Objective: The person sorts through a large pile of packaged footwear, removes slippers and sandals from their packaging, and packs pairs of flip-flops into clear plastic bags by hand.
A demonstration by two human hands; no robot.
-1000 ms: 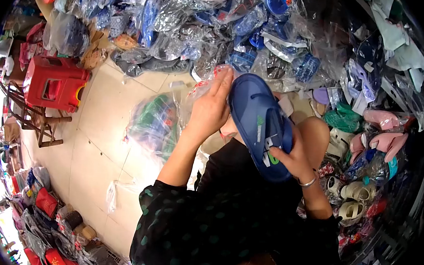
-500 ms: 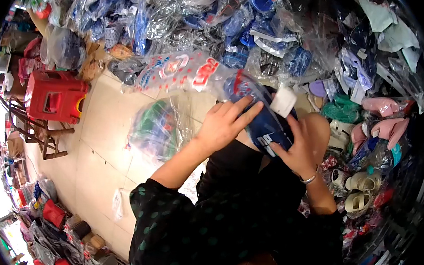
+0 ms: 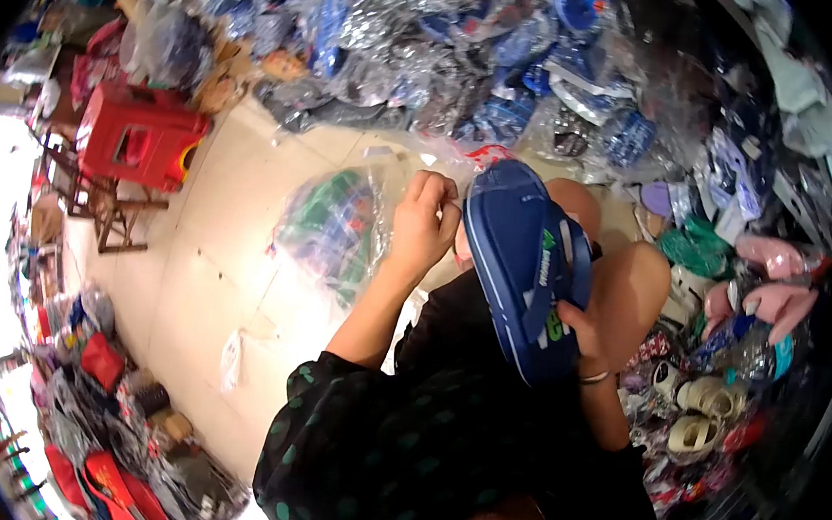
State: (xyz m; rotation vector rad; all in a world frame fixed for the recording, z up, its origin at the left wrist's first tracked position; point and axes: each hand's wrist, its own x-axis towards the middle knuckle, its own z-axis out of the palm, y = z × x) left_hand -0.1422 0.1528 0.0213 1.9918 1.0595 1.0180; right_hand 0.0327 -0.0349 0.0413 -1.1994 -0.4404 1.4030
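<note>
A navy blue flip-flop point(image 3: 511, 233) with a green and white mark on its strap is upright in front of my lap, sole top facing me. My right hand point(image 3: 581, 341) grips its lower end, thumb over the strap. Just left of the shoe, my left hand point(image 3: 426, 222) is closed with curled fingers; what is between them is too small to tell. Clear plastic with red print point(image 3: 488, 154) shows behind the top of the flip-flop.
Bagged shoes point(image 3: 383, 52) are heaped across the far side. On the tiled floor point(image 3: 198, 292) lies a clear bag of green and blue items point(image 3: 330, 229). A red stool point(image 3: 137, 135) is at the left. Cream shoes point(image 3: 695, 434) and pink ones point(image 3: 774, 303) lie at the right.
The printed plastic bag, spread over the flip-flop half a second ago, now shows only behind its top. My left hand has moved off the shoe and curled its fingers. The flip-flop is more upright.
</note>
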